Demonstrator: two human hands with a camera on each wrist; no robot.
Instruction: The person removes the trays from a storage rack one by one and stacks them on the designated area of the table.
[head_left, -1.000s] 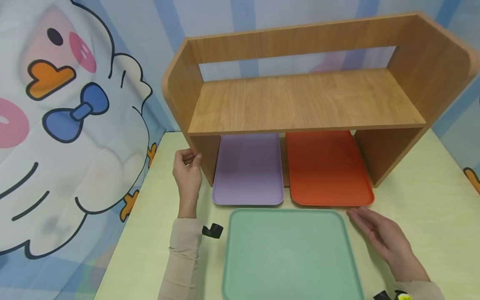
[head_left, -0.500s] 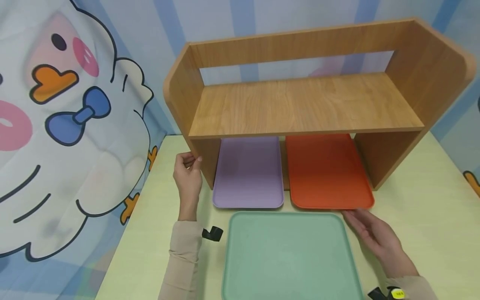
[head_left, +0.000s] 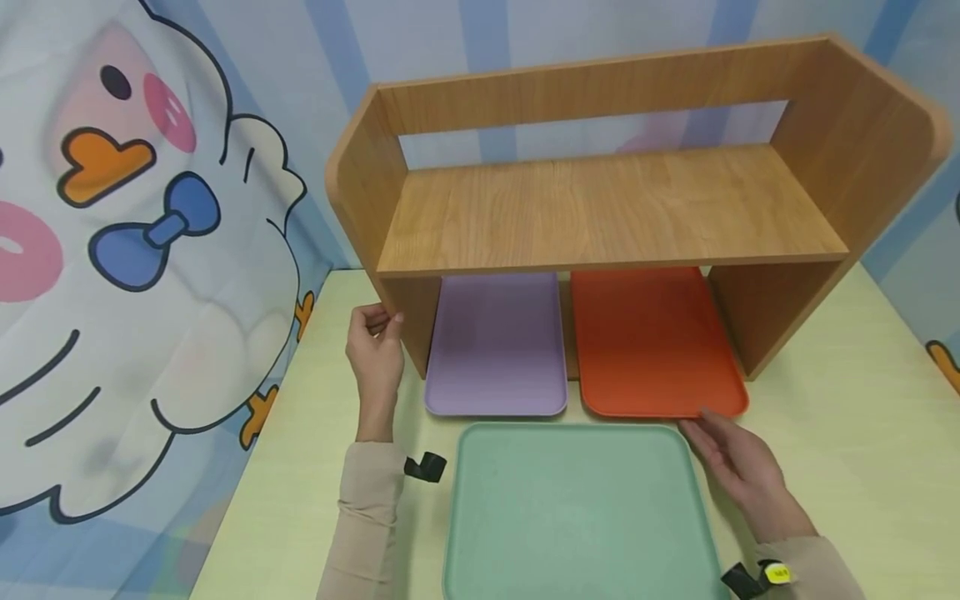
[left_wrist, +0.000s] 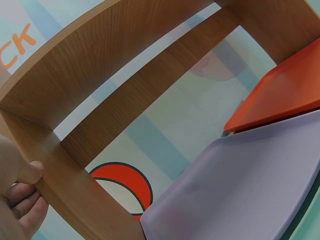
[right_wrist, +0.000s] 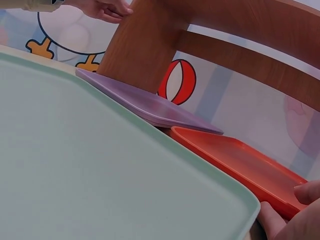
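Observation:
My left hand (head_left: 375, 354) holds the front edge of the left side panel of a wooden desk shelf (head_left: 611, 208). Its thumb lies on the panel's edge in the left wrist view, with curled fingers along the outer face. At the near right corner of the orange tray (head_left: 660, 350), my right hand (head_left: 738, 467) pinches the rim. The right wrist view has the thumb over this rim and a finger below it. Beside that tray, under the shelf, lies a purple tray (head_left: 497, 350). A larger green tray (head_left: 581, 508) lies in front of both.
All of this stands on a pale yellow table (head_left: 862, 417). Behind the shelf hangs a blue-striped cloth backdrop (head_left: 420, 33). A large cartoon bird (head_left: 217, 333) is printed on it at the left.
My right hand has moved left and inward to the orange tray's front rim, and its thumb has come over the rim. The left hand keeps its place on the shelf panel.

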